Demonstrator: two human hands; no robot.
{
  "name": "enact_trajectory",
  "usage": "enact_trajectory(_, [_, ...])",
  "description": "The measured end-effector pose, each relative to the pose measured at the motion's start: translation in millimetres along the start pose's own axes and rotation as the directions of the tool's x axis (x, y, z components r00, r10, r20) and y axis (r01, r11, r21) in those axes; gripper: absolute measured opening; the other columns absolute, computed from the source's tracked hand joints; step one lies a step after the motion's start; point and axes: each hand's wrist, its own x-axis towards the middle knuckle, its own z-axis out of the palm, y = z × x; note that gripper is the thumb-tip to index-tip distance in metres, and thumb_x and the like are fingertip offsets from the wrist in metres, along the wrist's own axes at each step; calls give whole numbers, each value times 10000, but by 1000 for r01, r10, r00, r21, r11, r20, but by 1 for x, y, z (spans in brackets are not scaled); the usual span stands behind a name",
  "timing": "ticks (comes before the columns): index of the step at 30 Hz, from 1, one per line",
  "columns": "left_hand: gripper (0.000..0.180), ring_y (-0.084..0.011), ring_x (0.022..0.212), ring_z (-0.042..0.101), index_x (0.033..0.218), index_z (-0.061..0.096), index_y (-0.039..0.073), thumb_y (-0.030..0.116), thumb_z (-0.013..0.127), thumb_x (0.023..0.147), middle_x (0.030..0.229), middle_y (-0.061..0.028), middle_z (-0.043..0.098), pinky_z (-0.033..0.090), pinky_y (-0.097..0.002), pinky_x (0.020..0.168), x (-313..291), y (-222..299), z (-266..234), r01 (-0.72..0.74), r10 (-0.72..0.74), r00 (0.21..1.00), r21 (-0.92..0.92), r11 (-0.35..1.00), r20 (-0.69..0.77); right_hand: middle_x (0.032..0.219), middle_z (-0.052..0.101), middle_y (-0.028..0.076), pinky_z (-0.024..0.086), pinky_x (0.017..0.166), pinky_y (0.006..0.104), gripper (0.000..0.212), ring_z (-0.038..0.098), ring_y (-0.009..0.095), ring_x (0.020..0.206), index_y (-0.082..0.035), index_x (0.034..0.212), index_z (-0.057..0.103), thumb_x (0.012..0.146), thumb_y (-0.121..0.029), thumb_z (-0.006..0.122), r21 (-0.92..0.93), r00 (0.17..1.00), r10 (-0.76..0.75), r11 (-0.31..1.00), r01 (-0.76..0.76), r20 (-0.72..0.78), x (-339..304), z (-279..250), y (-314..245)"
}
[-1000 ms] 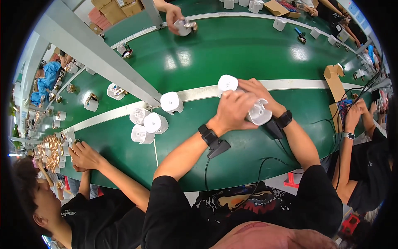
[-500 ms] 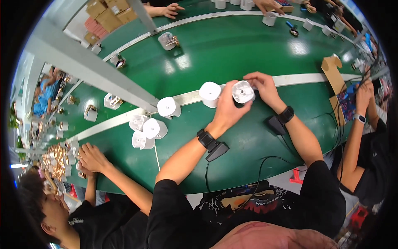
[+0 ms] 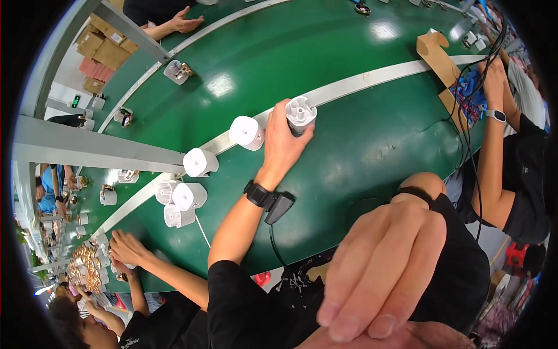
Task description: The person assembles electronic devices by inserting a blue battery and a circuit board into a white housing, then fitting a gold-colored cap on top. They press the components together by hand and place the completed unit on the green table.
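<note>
My left hand [image 3: 285, 136] is closed round a white plastic housing [image 3: 301, 114], tilted so its hollow inside with posts and ribs faces me. It is held above the green work surface near the white rail. Large and close in front of me, my right hand [image 3: 386, 262] is raised off the table with its fingers stretched back towards me. Its palm and thumb are hidden, and nothing shows in it. Left of my left hand a white housing [image 3: 247, 132] stands by the rail. Another housing [image 3: 200, 161] stands further left, near a cluster of several housings [image 3: 190, 196].
A grey metal post [image 3: 99, 145] crosses the left side. The white rail [image 3: 360, 80] divides the green table [image 3: 354, 145]. An open cardboard box [image 3: 436, 55] stands at right beside hanging black cables [image 3: 462, 110]. Co-workers' hands [image 3: 129, 247] are at work left, right and across the table.
My right hand has left the housing and come up close to me. My left hand keeps its hold, and the housing is tilted differently. The whole view has shifted and turned.
</note>
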Motion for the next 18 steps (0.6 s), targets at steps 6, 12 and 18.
enact_trajectory(6, [620,-338,1049,635,1267,459,22,142,798,762,1123,-197,632,502,-404,891,1,4,3,38,-38,999,-14,999,36,969,716,214,597,721,400,92,718,348,845,49,871,695,905,-16,639,5,998,-5,1000,5,-65,4,-4,-1])
enact_trajectory(12, [612,-370,1051,600,1240,481,18,143,805,736,1124,-193,609,489,-432,882,5,0,6,16,-15,1000,-49,999,10,986,716,217,598,724,400,93,720,347,856,45,883,697,911,-19,635,25,999,-20,999,21,-49,8,-7,-1])
enact_trajectory(18, [615,-381,1048,599,1243,488,22,158,808,735,1122,-197,614,487,-448,889,2,3,7,-2,3,1000,-53,999,23,1003,716,220,599,726,400,95,722,347,867,41,894,700,917,-23,632,92,998,-45,995,40,47,5,-1,-5])
